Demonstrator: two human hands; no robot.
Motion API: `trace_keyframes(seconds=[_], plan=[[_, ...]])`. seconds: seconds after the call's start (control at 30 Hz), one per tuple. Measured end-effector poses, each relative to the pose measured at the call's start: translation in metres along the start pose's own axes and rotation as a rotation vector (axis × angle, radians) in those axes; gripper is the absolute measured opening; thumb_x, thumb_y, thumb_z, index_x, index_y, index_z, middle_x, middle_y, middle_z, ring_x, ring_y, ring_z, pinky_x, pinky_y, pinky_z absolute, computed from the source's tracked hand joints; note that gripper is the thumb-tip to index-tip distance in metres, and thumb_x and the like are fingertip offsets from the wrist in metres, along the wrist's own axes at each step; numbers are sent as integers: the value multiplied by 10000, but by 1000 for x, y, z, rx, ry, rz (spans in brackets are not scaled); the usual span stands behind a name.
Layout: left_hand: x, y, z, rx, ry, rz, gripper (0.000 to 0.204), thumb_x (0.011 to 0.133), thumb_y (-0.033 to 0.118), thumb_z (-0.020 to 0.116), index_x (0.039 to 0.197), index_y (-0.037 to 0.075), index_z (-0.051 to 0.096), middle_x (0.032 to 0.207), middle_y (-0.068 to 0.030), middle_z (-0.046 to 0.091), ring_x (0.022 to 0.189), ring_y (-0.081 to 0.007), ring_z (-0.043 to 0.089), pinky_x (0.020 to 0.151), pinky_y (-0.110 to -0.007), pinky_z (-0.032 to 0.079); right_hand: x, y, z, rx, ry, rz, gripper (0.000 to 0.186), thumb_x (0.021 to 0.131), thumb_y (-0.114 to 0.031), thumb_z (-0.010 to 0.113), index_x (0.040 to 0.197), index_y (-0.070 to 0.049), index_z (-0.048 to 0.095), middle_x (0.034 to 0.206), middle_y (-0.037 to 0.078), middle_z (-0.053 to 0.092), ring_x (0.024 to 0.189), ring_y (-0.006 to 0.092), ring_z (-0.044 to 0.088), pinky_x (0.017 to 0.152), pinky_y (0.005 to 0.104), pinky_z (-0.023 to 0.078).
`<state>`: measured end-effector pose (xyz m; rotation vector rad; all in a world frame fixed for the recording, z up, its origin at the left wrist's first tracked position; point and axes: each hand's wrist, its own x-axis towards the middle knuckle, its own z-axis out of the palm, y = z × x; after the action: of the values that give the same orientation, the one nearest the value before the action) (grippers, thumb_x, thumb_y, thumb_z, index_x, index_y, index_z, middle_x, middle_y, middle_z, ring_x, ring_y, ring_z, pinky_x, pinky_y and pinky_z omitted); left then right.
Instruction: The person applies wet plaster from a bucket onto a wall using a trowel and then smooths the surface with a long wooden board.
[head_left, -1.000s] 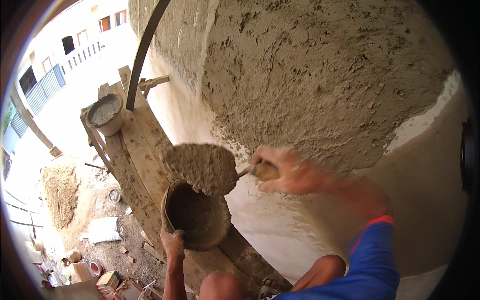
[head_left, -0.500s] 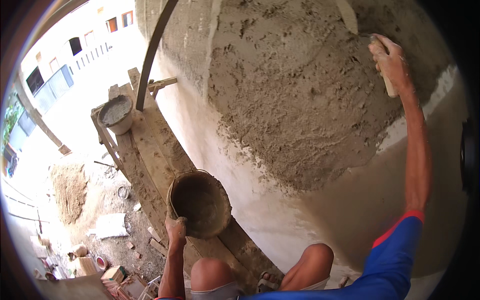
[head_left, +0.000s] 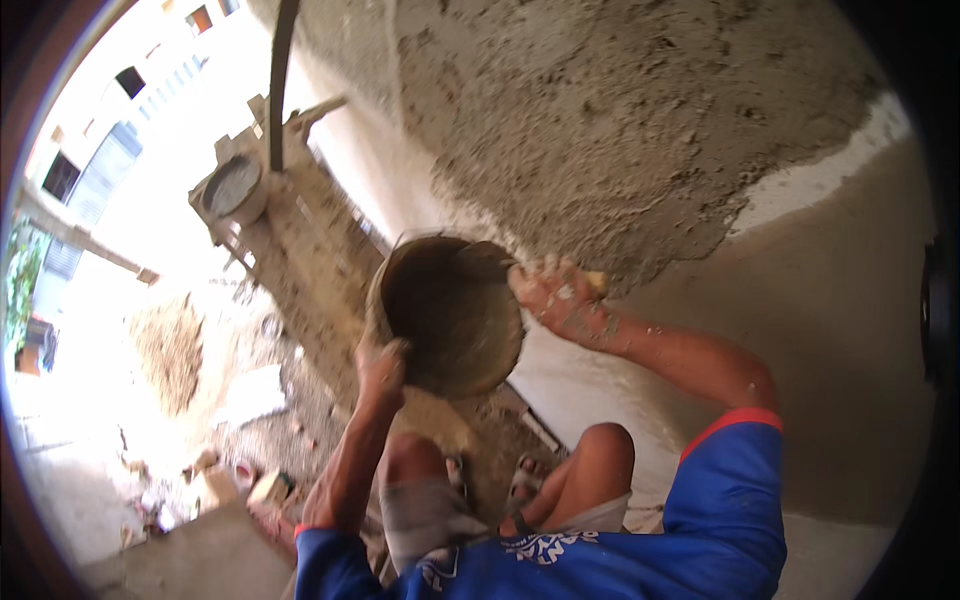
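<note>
My left hand (head_left: 382, 370) grips the near left rim of a dark mortar-stained bucket (head_left: 445, 320), holding it tilted toward me over the planks. My right hand (head_left: 555, 295) is closed on the wooden handle of a trowel (head_left: 597, 285), at the bucket's upper right rim, with the blade partly hidden in the bucket's shadow. Above and to the right, rough wet grey plaster (head_left: 630, 120) covers the upper wall, bordered by a pale strip and a smoother lower area.
I squat on a plank scaffold (head_left: 310, 240) along the wall, a second bucket (head_left: 232, 190) of grey mix at its far end. A dark upright bar (head_left: 280, 90) rises there. Down on the ground at left lie a sand pile (head_left: 165, 350), a white sack (head_left: 250, 395) and scattered debris.
My right hand has come down from high on the plaster to the bucket's rim with the trowel. My left hand has raised and tilted the bucket, moving it up and to the right.
</note>
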<state>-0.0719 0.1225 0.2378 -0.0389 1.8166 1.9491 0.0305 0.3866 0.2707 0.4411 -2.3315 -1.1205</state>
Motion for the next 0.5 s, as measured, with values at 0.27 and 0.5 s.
trace_keyframes(seconds=[0.27,0.5], plan=[[-43,91,48,-24,-97,266,679,669,-106,449,1341,-10,434,1169,-89,592,1033,-184,571,895,-288,456,10,36,-78,1360,-786,429,371,771,-177,601,1115,-38,584,811,221,650,802,402,640,719,478,514],[-83,161,58,-178,-90,158,691,682,-52,466,1368,1,403,1189,-98,577,1029,-181,566,875,-267,457,13,97,-121,1421,-611,516,403,753,-192,637,1129,-56,584,863,205,658,832,377,642,734,454,516]])
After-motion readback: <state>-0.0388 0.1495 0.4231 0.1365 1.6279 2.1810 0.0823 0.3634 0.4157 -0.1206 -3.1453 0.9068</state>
